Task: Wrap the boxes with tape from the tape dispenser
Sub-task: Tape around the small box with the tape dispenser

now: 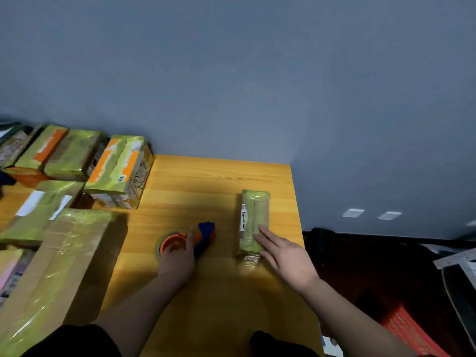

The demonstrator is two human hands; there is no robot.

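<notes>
A narrow box (253, 217) wrapped in greenish tape lies lengthwise on the right part of the wooden table (206, 181). My right hand (286, 258) rests flat on its near end, fingers spread. The tape dispenser (190, 239), orange and blue with a roll of tape, sits at the table's middle. My left hand (177, 261) is curled around the dispenser from the near side, gripping it at the roll.
Several taped cardboard boxes (118, 171) crowd the left side, with a large brown one (59, 266) at the near left. A blue-grey wall (231, 73) stands behind. The table's right edge drops to a dark floor with a red item (409, 331).
</notes>
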